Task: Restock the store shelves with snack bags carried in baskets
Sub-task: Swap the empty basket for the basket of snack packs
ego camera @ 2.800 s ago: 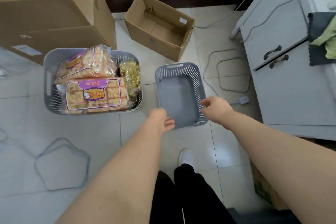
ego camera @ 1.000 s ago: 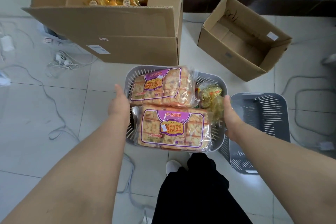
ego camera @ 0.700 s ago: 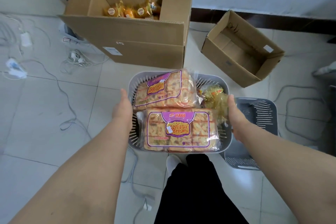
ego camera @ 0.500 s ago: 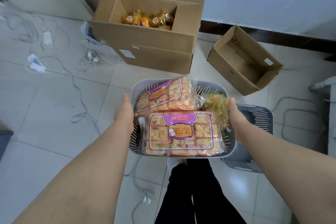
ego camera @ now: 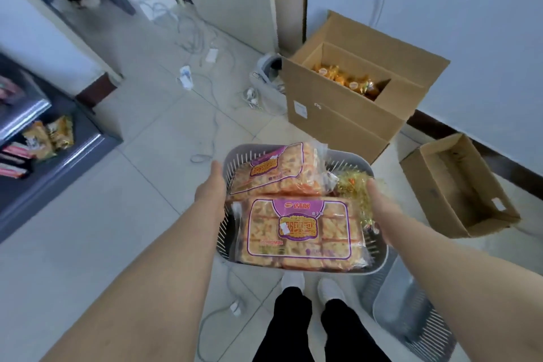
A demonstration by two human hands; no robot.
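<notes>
Left hand (ego camera: 212, 192) and right hand (ego camera: 379, 210) clasp the snack basket (ego camera: 380, 258), now lifted off the floor (ego camera: 132, 214); blurred shelves (ego camera: 44, 132), seemingly, at left.

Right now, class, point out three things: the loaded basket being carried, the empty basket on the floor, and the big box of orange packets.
loaded basket (ego camera: 352, 157), head view, far right rim.
empty basket (ego camera: 395, 301), head view, smooth inner wall.
big box (ego camera: 346, 126), head view, front cardboard wall.
</notes>
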